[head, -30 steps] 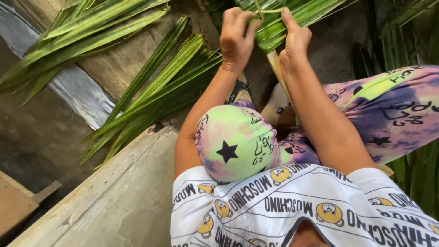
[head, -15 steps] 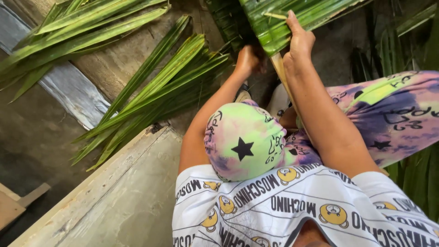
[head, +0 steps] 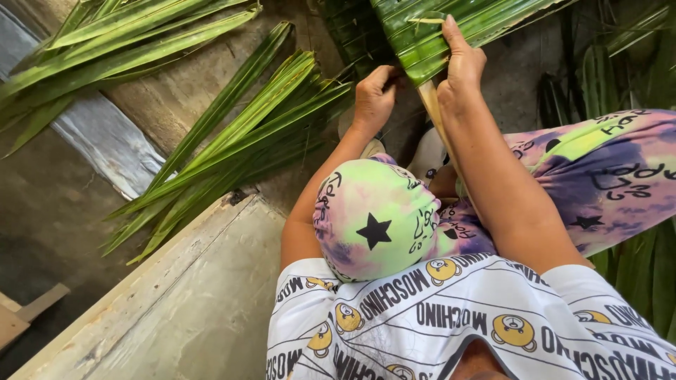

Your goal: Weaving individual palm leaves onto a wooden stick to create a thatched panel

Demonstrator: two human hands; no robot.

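The right hand (head: 461,70) lies flat, fingers stretched, pressing on the folded green palm-leaf panel (head: 429,32) at the top of the view, above the person's knees. A pale wooden stick (head: 428,102) runs out from under the panel, just beside that hand. The left hand (head: 374,95) is curled around the panel's lower left edge, gripping the leaf. Loose long green palm leaves (head: 239,134) lie on the floor to the left, near a grey wooden plank (head: 183,302).

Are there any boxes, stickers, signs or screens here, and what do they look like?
None in view.
Only clothes carry print: white shirt at the bottom, with dark lettering and yellow bear heads.
Trousers at the middle, purple and green tie-dye with black stars and scribbled writing.
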